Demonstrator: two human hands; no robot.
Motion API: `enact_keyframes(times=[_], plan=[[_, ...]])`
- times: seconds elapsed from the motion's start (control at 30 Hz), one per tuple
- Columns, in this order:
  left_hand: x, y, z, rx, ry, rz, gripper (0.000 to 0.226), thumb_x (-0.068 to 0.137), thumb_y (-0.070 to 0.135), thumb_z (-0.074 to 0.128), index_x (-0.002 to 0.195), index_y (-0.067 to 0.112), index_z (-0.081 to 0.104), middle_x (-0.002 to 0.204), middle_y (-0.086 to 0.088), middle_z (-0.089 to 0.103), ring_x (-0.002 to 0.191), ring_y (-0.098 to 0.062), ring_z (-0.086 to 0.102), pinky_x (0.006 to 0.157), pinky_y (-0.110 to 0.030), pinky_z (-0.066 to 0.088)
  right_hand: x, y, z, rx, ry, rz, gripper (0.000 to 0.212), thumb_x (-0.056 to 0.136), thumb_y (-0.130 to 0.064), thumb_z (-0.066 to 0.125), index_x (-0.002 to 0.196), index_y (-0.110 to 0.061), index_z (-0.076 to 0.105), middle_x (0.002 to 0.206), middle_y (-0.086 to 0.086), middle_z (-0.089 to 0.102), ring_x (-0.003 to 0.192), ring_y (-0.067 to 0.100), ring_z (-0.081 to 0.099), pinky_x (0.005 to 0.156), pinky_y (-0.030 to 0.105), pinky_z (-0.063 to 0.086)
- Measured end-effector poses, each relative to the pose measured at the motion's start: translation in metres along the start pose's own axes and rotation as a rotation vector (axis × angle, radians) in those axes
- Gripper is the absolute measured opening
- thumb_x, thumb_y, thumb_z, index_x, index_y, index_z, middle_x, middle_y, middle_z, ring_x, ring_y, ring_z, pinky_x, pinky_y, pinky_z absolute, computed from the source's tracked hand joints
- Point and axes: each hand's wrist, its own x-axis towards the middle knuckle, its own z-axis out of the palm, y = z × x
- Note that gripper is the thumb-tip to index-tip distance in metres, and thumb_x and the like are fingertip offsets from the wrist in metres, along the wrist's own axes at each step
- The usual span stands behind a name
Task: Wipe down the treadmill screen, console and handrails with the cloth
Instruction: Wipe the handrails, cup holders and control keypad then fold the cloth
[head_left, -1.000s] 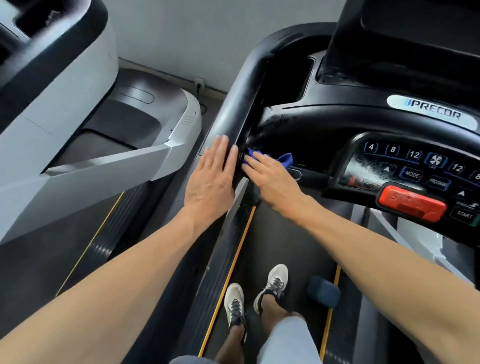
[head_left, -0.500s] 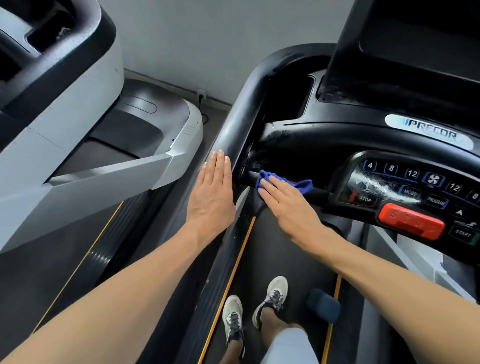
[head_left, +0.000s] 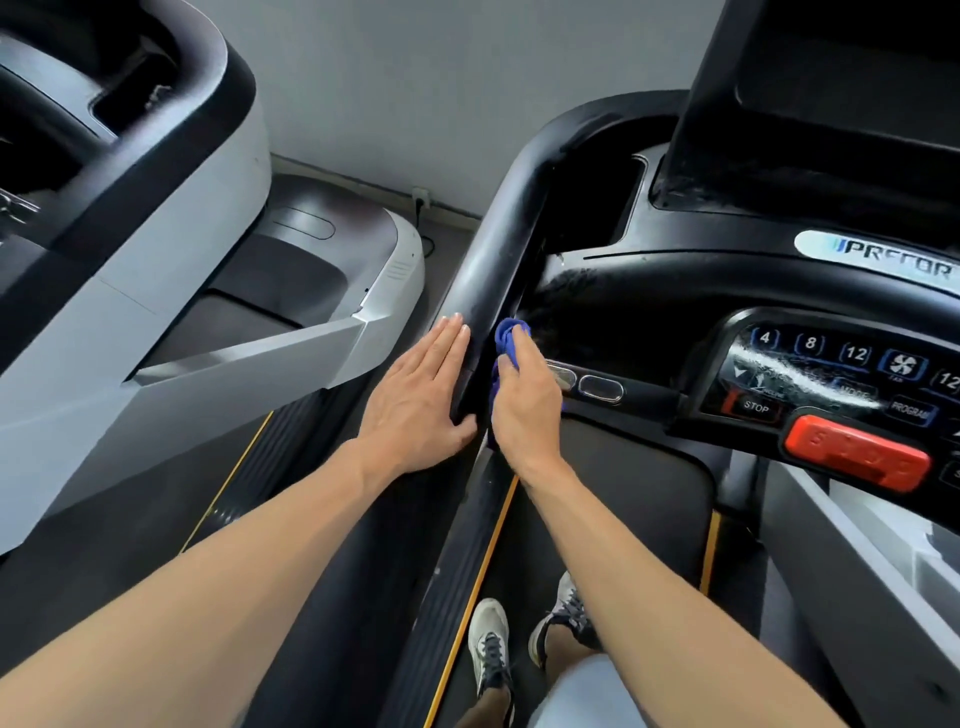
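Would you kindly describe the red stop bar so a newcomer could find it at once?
Start at the treadmill console with its numbered keys. Along its lower edge, just right of the small STOP key, sits the red bar. It is the only big red piece there.

A single head-worn wide-angle view looks steeply down, close over the treadmill's left handrail (head_left: 483, 270) and console (head_left: 779, 291).

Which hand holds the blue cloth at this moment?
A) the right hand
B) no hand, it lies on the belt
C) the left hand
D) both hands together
A: the right hand grips the blue cloth against the inner side of the handrail, while the left hand rests flat on its outer side.
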Motion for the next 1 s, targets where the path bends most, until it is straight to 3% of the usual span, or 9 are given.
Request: enact_keyframes(times=[0.1, 0.2, 0.4, 0.53, 0.6, 0.7, 0.77, 0.9, 1.0], plan=[[-0.002, 0.001, 0.0, -0.024, 0.014, 0.002, 0.098, 0.086, 0.059, 0.042, 0.162, 0.009, 0.005, 0.17, -0.003, -0.003, 0.156, -0.009, -0.009, 0.128, -0.032, 0.005, -0.019, -0.013, 0.02, 0.077, -0.092, 0.043, 0.053, 0.106, -0.021, 0.044, 0.157, -0.02, 0.028, 0.161, -0.005, 0.03, 0.148, 0.006, 0.025, 0.122, 0.025, 0.019], [-0.001, 0.002, -0.001, -0.012, 0.012, -0.005, 0.103, 0.085, 0.058, 0.052, 0.162, 0.008, 0.005, 0.17, -0.005, -0.004, 0.156, -0.012, -0.009, 0.128, -0.032, 0.004, 0.017, -0.016, 0.019, 0.011, -0.088, 0.042, 0.055, 0.107, -0.023, 0.039, 0.158, -0.017, 0.022, 0.164, 0.002, 0.025, 0.15, 0.013, 0.022, 0.123, 0.027, 0.016], [0.0, 0.006, -0.002, 0.015, 0.008, -0.012, 0.103, 0.081, 0.05, 0.057, 0.161, 0.007, 0.009, 0.171, -0.007, 0.002, 0.157, -0.016, -0.005, 0.128, -0.035, 0.008, 0.08, -0.025, 0.009, -0.065, -0.064, 0.168, 0.048, 0.106, -0.028, 0.036, 0.153, -0.017, 0.036, 0.146, 0.015, 0.051, 0.132, 0.029, 0.048, 0.111, 0.036, 0.035], [0.001, 0.005, 0.0, 0.057, 0.012, 0.01, 0.102, 0.084, 0.056, 0.051, 0.16, 0.001, 0.011, 0.17, -0.014, 0.005, 0.157, -0.021, 0.0, 0.128, -0.039, 0.012, -0.009, -0.019, 0.009, -0.06, -0.155, 0.101, 0.052, 0.105, -0.019, 0.042, 0.156, -0.019, 0.031, 0.159, 0.001, 0.036, 0.146, 0.014, 0.032, 0.12, 0.025, 0.021], [0.001, 0.005, 0.002, 0.061, 0.012, 0.015, 0.103, 0.083, 0.057, 0.052, 0.16, 0.001, 0.011, 0.169, -0.014, 0.006, 0.157, -0.022, 0.001, 0.128, -0.039, 0.013, 0.0, -0.018, 0.008, -0.084, -0.141, 0.058, 0.051, 0.105, -0.018, 0.042, 0.155, -0.015, 0.033, 0.158, 0.003, 0.038, 0.145, 0.017, 0.034, 0.118, 0.025, 0.023], [0.002, 0.005, 0.003, 0.06, 0.024, 0.009, 0.103, 0.078, 0.05, 0.056, 0.16, 0.002, 0.014, 0.17, -0.013, 0.007, 0.157, -0.023, 0.003, 0.128, -0.038, 0.012, 0.068, -0.024, 0.004, -0.15, -0.133, 0.156, 0.039, 0.102, -0.019, 0.04, 0.139, -0.008, 0.048, 0.132, 0.021, 0.058, 0.121, 0.038, 0.054, 0.099, 0.036, 0.038], [0.002, 0.005, 0.004, 0.067, 0.029, 0.006, 0.104, 0.077, 0.048, 0.057, 0.16, 0.003, 0.014, 0.17, -0.013, 0.007, 0.157, -0.023, 0.002, 0.128, -0.037, 0.011, 0.094, -0.029, -0.003, -0.198, -0.13, 0.167, 0.034, 0.102, -0.019, 0.04, 0.132, -0.008, 0.051, 0.123, 0.023, 0.06, 0.114, 0.041, 0.056, 0.094, 0.038, 0.04], [0.002, 0.007, 0.008, 0.128, 0.055, 0.031, 0.102, 0.079, 0.047, 0.058, 0.16, 0.003, 0.015, 0.169, -0.015, 0.01, 0.157, -0.029, 0.005, 0.127, -0.043, 0.014, 0.041, -0.012, -0.017, -0.479, -0.256, -0.109, 0.043, 0.1, -0.007, 0.045, 0.142, -0.002, 0.046, 0.133, 0.024, 0.057, 0.122, 0.038, 0.053, 0.105, 0.034, 0.037], [0.002, 0.022, 0.013, 0.281, 0.008, 0.065, 0.1, 0.081, 0.046, 0.06, 0.162, 0.011, 0.012, 0.17, -0.013, 0.001, 0.154, -0.046, 0.0, 0.123, -0.059, 0.014, 0.004, 0.032, -0.028, -0.73, -0.321, -0.466, 0.053, 0.086, 0.001, 0.039, 0.137, 0.009, 0.051, 0.139, 0.026, 0.054, 0.131, 0.041, 0.051, 0.109, 0.05, 0.042]])
